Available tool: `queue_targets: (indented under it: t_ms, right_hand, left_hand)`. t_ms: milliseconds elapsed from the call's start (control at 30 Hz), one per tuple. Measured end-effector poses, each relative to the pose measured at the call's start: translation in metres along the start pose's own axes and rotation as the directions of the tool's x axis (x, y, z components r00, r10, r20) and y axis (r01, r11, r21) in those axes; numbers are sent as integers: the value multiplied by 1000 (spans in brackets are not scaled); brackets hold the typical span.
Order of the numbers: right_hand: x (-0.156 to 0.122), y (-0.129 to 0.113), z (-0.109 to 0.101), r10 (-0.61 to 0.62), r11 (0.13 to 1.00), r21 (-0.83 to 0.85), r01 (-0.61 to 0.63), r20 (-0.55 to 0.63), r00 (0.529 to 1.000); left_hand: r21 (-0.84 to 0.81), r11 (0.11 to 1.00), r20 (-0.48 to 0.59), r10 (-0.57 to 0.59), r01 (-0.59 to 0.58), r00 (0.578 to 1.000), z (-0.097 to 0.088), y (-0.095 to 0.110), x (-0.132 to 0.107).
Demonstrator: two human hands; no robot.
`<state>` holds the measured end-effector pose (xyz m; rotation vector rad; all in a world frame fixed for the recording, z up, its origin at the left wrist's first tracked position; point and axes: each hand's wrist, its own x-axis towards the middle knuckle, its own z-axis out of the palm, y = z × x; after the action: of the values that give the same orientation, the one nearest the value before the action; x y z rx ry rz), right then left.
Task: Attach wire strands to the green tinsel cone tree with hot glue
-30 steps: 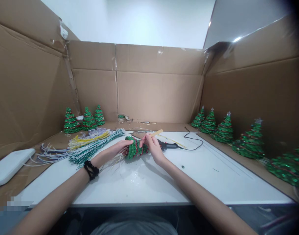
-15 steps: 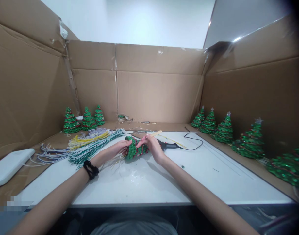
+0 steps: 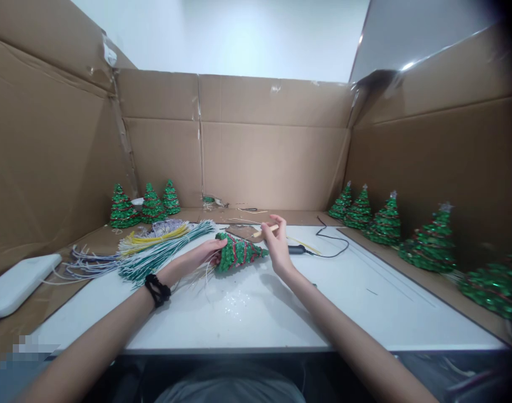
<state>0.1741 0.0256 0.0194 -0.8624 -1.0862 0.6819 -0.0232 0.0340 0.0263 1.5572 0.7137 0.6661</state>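
A small green tinsel Christmas tree (image 3: 239, 253) with red garland lies on its side above the white board, its tip pointing right. My left hand (image 3: 207, 252) is closed around its base, where thin pale wires hang out. Between the fingers of my right hand (image 3: 276, 238) is a short light wooden stick (image 3: 266, 230), held near the tree's tip. Behind that hand lies a black-handled corded tool (image 3: 296, 249); its front end is hidden.
Bundled green, yellow and white wires (image 3: 165, 252) lie to the left, beside a white device (image 3: 23, 285). Three finished-looking trees (image 3: 152, 204) stand at back left, several more (image 3: 427, 240) along the right. Cardboard walls (image 3: 272, 162) enclose the white board (image 3: 188, 330).
My right hand has moved right and slightly up, off the tree's side to beyond its tip, with the stick still in its fingers. My left hand keeps its hold.
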Motion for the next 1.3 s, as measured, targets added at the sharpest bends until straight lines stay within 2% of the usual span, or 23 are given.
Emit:
queue_targets:
  t_ms: [67,133,200,267,333,367,467,533,633,767,967,1133,1300]
  right_hand:
    - [3,0,-4,-87,988,-131,80,-44,995]
    - [3,-1,-6,-164,939,-303,164,26,986]
    - [2,-2,-7,-225,811,-520,268,145,964]
    - [0,-2,-6,-267,620,-700,354,236,934]
    - [-4,-2,-4,-267,475,-783,402,307,913]
    - [-5,-2,-3,-236,449,-789,418,346,908]
    - [-10,0,0,-80,522,-745,415,442,894]
    - [-11,0,1,-21,586,-719,375,449,893]
    - [-12,-3,1,-11,610,-716,340,421,907]
    - [-12,-13,-2,23,579,-738,345,438,899]
    - [-17,-16,-2,63,615,-664,426,580,812]
    - [-23,-13,-16,168,643,-647,410,641,749]
    - [-23,-6,-34,158,746,-581,326,630,761]
  left_hand:
    - [-10,1000,-15,5,-6,1000,-2,-2,1]
    - [-17,1000,-17,10,-11,1000,-4,-4,3]
    - [-21,1000,-8,10,-11,1000,-6,-7,5]
    - [-17,1000,-2,15,-15,1000,-7,-8,5]
    - [-9,1000,5,14,-14,1000,-7,-7,4]
    - [-5,1000,4,17,-16,1000,-6,-6,3]
    - [1,1000,-6,27,-27,1000,-5,-1,-1]
    - [2,999,-10,33,-33,999,-4,0,-1]
    - [4,1000,-4,22,-22,1000,-5,-2,0]
    - [-8,1000,-2,9,-9,1000,-5,-3,3]
    - [-15,1000,-1,24,-24,1000,-4,-2,1]
    - [-14,999,19,48,-48,999,-5,-3,2]
    - [-33,999,-6,19,-19,1000,-2,-2,1]
